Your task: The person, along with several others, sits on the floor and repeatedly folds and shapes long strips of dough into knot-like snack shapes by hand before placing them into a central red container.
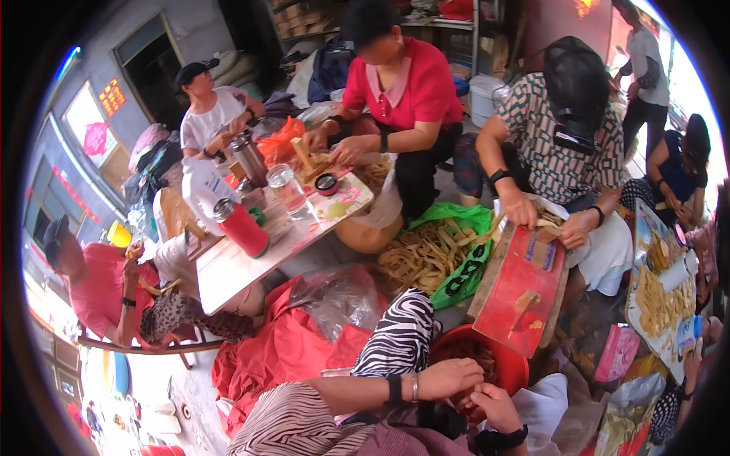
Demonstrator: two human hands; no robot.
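Observation:
Both of my hands are low in the view, over the near rim of a red plastic basin (516,365) that holds brownish pieces. My left hand (453,377), with a dark band and a silver bracelet at the wrist, has its fingers bent over the basin; whether it holds anything is hidden. Just to its right, my right hand (495,403) pinches a small brownish piece (477,390) between thumb and fingers. Zebra-striped trousers (399,330) cover my legs. Beyond the basin lies a red board (513,290) with a wooden block (527,300) on it.
A co-worker handles strips at the board's far end. A green bag (456,216) of pale brown strips lies ahead. Left of it stands a low table (251,279) with a red flask (242,228); people sit around it. Another table (656,285) is at right. Red cloth (285,353) lies beside my legs.

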